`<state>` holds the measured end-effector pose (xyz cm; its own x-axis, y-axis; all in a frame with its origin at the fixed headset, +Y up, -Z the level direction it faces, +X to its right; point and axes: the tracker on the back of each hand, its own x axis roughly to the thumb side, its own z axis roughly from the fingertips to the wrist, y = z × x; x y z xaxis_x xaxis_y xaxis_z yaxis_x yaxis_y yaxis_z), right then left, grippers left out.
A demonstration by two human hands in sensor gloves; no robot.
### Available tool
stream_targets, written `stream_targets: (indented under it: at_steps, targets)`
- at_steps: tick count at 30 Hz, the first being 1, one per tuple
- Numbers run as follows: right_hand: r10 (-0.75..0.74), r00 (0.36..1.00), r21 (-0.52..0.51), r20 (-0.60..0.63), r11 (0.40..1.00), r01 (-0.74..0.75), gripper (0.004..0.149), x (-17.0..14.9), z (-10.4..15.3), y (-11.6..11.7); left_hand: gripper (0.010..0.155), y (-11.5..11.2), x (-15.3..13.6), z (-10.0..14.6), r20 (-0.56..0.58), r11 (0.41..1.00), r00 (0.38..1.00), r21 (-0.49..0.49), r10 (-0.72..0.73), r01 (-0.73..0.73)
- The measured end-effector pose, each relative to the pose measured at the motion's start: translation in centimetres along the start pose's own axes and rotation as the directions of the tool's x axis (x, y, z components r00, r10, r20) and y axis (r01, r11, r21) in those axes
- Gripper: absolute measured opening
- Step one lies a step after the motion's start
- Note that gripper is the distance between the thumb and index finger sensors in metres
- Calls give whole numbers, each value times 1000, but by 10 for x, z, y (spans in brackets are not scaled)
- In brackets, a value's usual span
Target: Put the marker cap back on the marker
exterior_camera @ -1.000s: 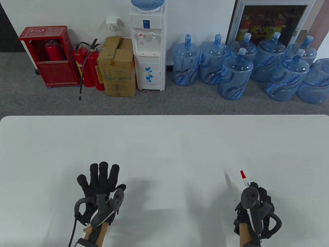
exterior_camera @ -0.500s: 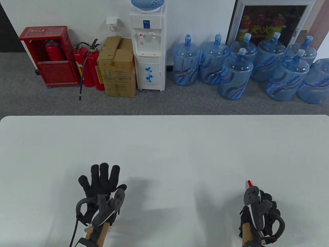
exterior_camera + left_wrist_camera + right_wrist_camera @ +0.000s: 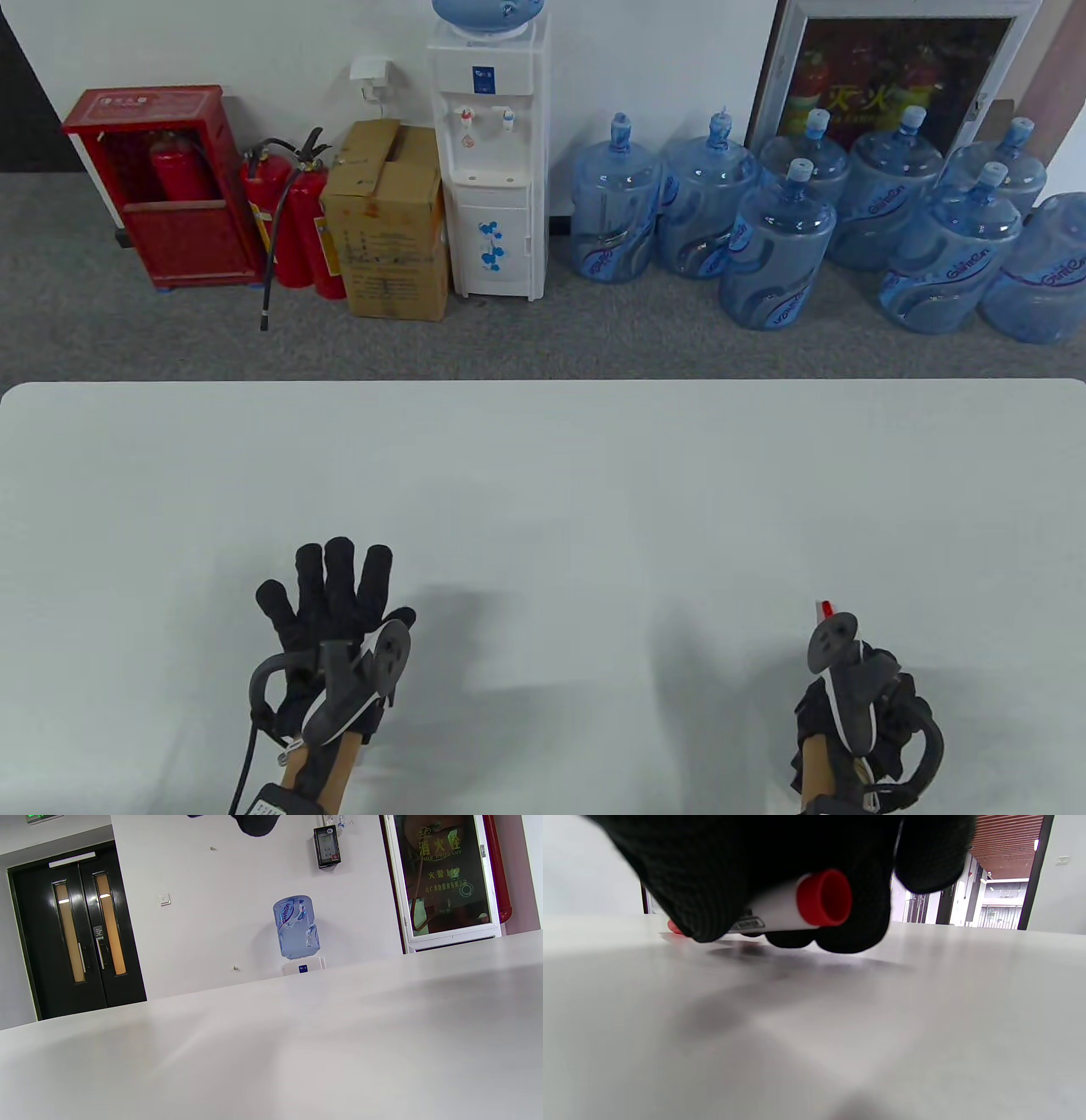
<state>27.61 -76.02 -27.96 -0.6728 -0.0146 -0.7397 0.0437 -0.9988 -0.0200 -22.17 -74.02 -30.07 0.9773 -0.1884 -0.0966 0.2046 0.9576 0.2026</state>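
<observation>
A big white table [image 3: 543,475] fills the lower part of the table view. Behind it on the grey floor stand a white water cooler [image 3: 488,153], lots of blue water jugs [image 3: 776,246], a brown box [image 3: 386,221] and red fire extinguishers [image 3: 293,221].

The left hand [image 3: 335,607] is near the front of the table, on the left side. Its fingers are spread wide and it holds nothing. In the left wrist view only a dark fingertip [image 3: 256,823] peeks in at the top.

The right hand [image 3: 861,700] is near the front on the right side, well apart from the left hand. Its fingers are curled around the marker [image 3: 793,906]. The marker is white with a red end facing the right wrist camera. It lies low, just above the table or touching it; I cannot tell which. In the table view only a small red and white bit [image 3: 825,608] sticks out past the hand, pointing away from the person. I cannot tell if the cap is on.
</observation>
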Motion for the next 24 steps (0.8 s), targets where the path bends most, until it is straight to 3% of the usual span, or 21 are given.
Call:
stream_targets:
  at_steps: [24]
  targets:
    - [23, 1000, 40, -15, 999, -22, 52, 0, -3, 2, 77, -1, -1, 0, -18, 1000, 1000, -22, 13, -13]
